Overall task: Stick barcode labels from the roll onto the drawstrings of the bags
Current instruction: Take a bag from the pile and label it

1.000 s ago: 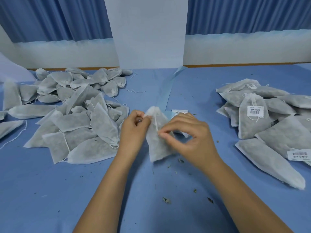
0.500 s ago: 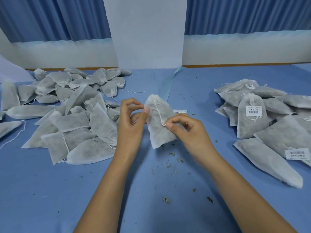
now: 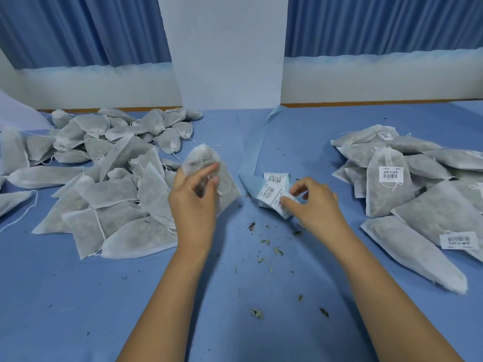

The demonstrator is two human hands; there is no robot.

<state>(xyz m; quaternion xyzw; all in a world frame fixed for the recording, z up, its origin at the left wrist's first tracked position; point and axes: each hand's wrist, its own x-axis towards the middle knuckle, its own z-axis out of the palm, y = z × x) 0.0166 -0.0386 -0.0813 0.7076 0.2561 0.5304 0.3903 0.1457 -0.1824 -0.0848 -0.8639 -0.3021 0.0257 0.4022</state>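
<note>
The left hand [image 3: 193,197] is holding one bag [image 3: 202,156] up above the table [image 3: 78,296], a little left of the middle. Its fingers are curling round the bag, and the lower corner of the bag is showing to the right of the palm. The string of this bag is too blurred to follow.

The right hand [image 3: 315,205] is staying low over the table, just right of the middle and apart from the left hand. Its thumb and forefinger are pinching a white label [image 3: 278,207] at the near end of the blue strip [image 3: 254,150], and the other fingers are bending loosely. The strip is running from the foot of the white wall [image 3: 227,61] toward the person, and more labels are sitting on its near end.

A heap of plain bags [image 3: 109,184] is filling the left side of the table, and its near edge is lying close beside the left wrist. A heap of labelled bags [image 3: 423,178] is lying on the right side and reaching to the right edge of the picture. Its nearest bag is lying near the right forearm. Between the two heaps a lane of blue cloth is opening toward the person, with small dry leaf crumbs [image 3: 265,242] lying in it between the forearms.
</note>
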